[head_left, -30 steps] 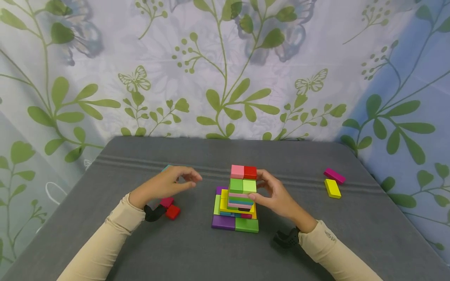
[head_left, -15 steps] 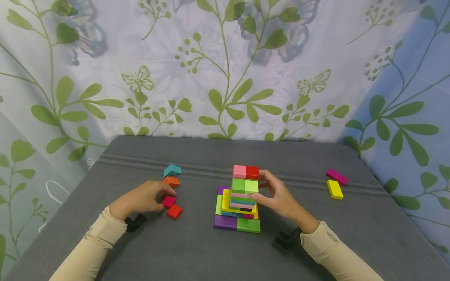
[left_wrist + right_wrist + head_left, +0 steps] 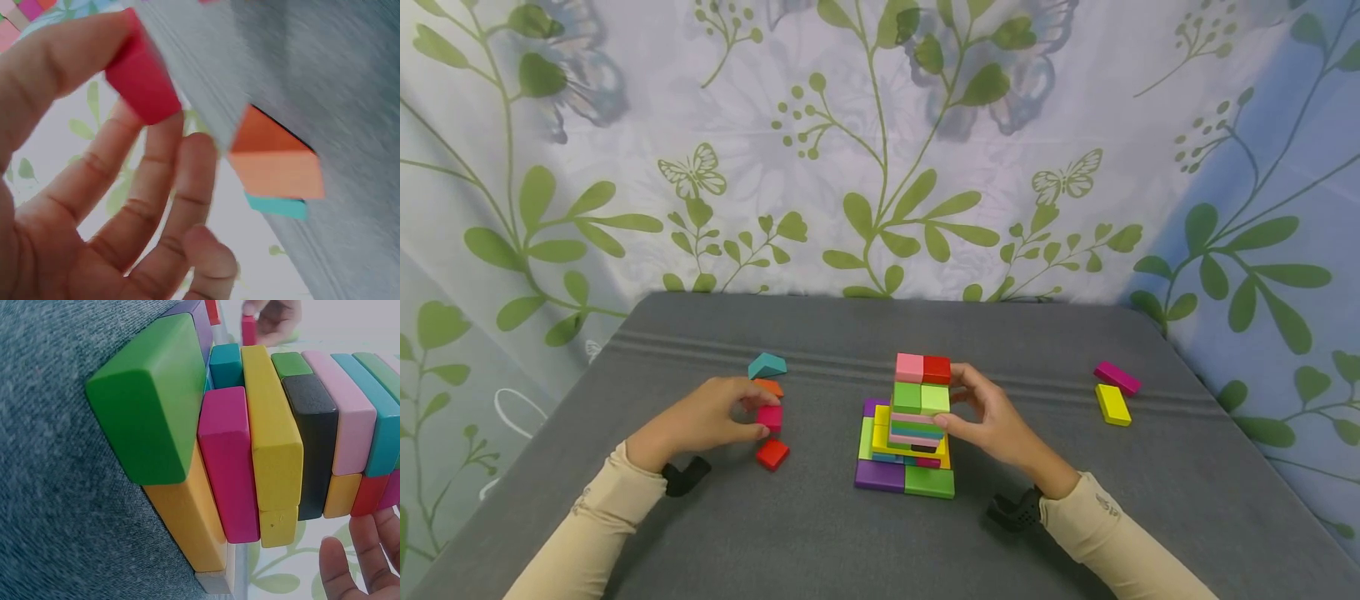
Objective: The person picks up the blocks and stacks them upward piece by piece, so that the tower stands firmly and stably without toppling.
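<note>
My left hand (image 3: 718, 414) pinches a crimson toy block (image 3: 147, 78) between thumb and fingers, at the left of the table in the head view. Just in front of it lies a red block (image 3: 772, 454); behind it are an orange triangular block (image 3: 771, 387) and a teal one (image 3: 767, 365). A stepped tower of coloured blocks (image 3: 904, 475) stands at mid-table, with a pink block (image 3: 909, 367) and a red one side by side on top. My right hand (image 3: 988, 418) holds the tower's upper right side, thumb on the near face and fingers behind.
On the right of the grey table (image 3: 1030, 333) lie a yellow block (image 3: 1112, 405) and a magenta block (image 3: 1117, 377). A patterned curtain (image 3: 805, 167) hangs along the table's back edge. Black wrist straps (image 3: 1017, 510) sit below both hands.
My left hand has gone from beside the tower down to the left-hand blocks, taken the crimson block and shifted it slightly right. My right hand stays on the tower.
</note>
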Tool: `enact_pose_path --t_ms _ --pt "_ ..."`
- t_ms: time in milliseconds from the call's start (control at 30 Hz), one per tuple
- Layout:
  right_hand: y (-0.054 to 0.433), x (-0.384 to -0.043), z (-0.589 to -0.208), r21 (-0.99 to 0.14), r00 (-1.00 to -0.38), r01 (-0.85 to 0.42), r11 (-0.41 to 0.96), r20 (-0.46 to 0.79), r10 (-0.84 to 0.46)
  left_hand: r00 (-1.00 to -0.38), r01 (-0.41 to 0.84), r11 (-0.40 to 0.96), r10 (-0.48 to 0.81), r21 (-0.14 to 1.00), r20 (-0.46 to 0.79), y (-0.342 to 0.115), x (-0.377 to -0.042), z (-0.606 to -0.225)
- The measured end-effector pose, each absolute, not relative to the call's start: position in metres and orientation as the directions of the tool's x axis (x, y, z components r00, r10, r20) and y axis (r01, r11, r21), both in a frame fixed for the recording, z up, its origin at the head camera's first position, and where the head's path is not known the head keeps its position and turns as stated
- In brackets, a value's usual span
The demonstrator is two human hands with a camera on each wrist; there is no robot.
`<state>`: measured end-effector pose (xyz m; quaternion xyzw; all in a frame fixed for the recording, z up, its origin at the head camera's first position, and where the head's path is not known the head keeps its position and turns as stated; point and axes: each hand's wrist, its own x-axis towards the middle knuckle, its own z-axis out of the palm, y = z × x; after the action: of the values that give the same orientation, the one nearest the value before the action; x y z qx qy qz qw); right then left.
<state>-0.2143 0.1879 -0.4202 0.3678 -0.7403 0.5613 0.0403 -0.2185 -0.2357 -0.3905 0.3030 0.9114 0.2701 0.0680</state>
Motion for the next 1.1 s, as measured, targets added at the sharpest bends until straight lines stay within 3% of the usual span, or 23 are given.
enact_pose_path --t_ms 500,767,1100 --pt "0.188 -0.215 -0.422 -0.796 -0.722 -0.597 0.100 0.478 -0.500 -0.736 0.647 0.495 0.605 0.580 0.305 -0.170 -0.207 -0.360" --pt "0.189 -0.215 -0.423 -0.792 -0.716 -0.603 0.097 0.483 -0.504 -0.611 0.786 0.359 0.574 0.504 0.545 -0.132 -0.212 -0.354" --pt "0.189 -0.216 -0.422 -0.789 -0.712 -0.607 0.100 0.483 -0.509 -0.506 0.863 0.357 0.600 0.359 0.620 -0.101 -0.211 -0.353"
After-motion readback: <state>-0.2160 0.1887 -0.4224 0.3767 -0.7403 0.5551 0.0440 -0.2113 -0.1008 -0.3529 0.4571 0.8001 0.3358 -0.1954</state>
